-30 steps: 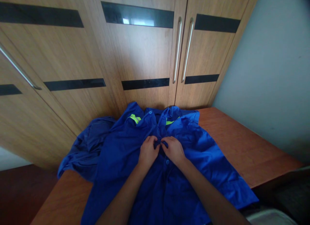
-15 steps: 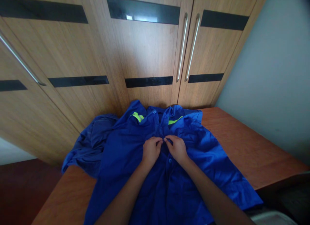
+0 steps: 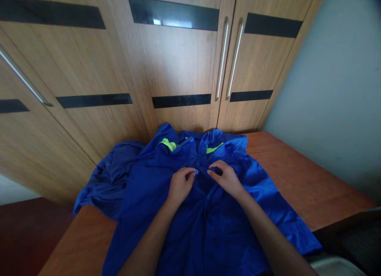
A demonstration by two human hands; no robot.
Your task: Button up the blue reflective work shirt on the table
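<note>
A blue work jacket point(image 3: 149, 196) lies spread front side up, its collar toward the cupboard. My left hand point(image 3: 180, 184) pinches one front edge at a round blue button point(image 3: 195, 171), which shows at the fingertips. Across the opening, my right hand point(image 3: 226, 179) has thumb and forefinger curled at the other front edge, gripping its cloth. A small gap separates the two hands. Higher up, near the collar, sits another button point(image 3: 192, 140); a further button point(image 3: 208, 196) shows below the hands. Yellow-green strips point(image 3: 169, 144) show near the shoulders.
The jacket rests on a reddish-brown wooden surface point(image 3: 285, 181). Crumpled dark blue cloth point(image 3: 119, 161) lies at its left. Behind stands a wooden cupboard point(image 3: 178, 62) with metal handles point(image 3: 222, 58) and dark panels. A grey wall point(image 3: 336, 101) rises at the right.
My hands, which met at the jacket's middle, have moved apart. The button at my left fingertips has come into view, and the front edges there have parted.
</note>
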